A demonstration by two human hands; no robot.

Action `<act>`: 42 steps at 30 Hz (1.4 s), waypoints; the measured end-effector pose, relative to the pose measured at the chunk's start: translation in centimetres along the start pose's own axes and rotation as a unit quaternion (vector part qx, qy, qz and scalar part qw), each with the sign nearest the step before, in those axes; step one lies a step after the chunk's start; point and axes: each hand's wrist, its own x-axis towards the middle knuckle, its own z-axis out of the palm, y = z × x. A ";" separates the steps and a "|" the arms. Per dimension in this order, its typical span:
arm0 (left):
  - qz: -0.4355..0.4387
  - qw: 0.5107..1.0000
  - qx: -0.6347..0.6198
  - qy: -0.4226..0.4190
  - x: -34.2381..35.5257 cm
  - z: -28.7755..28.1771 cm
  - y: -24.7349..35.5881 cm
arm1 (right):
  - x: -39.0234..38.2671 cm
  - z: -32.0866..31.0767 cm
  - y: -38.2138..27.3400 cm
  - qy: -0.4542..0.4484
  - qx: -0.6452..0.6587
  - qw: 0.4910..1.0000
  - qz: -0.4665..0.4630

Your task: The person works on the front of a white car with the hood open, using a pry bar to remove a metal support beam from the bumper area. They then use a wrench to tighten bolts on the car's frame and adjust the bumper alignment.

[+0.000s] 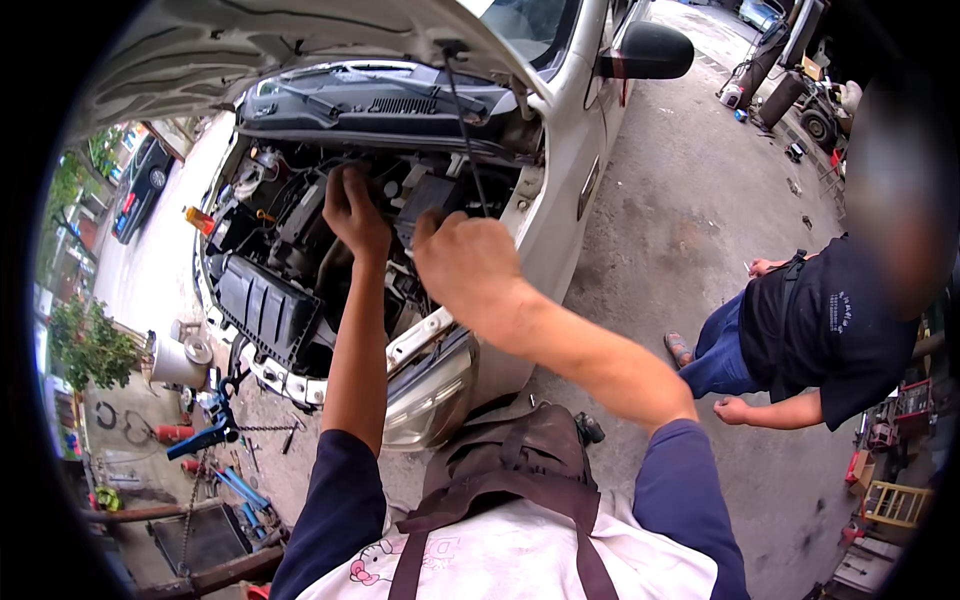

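Both my arms reach over the front of a white car into its engine bay (300, 220). My left hand (356, 215) is above the middle of the engine, its fingers curled together; whatever they grip is hidden. Nearer the right side of the bay is my right hand (465, 262), closed like a fist with its back toward me. I cannot make out what lies in it. Just beyond it sits a dark box-shaped part (430, 197), probably the battery. A black ribbed plastic housing (262, 305) lies at the front left of the bay.
The raised hood (300, 40) hangs overhead, with a thin prop rod (465, 130) beside my right hand. A headlight (430, 400) is near my body. On the right stands a person in a black shirt (800, 310). A blue floor jack (215, 425) is at the left.
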 end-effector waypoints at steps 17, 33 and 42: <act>-0.351 0.834 -0.177 -0.388 2.3 5.4 -4.2 | 3.5 2.8 -5.5 0.015 0.837 0.396 0.376; -0.252 0.870 0.053 -0.421 -16.6 -9.4 -11.9 | 4.8 -2.5 -2.2 -0.102 0.744 0.590 0.298; -0.215 0.841 0.210 -0.449 -18.8 -7.7 -11.2 | 2.7 -2.7 -0.4 -0.147 0.698 0.658 0.241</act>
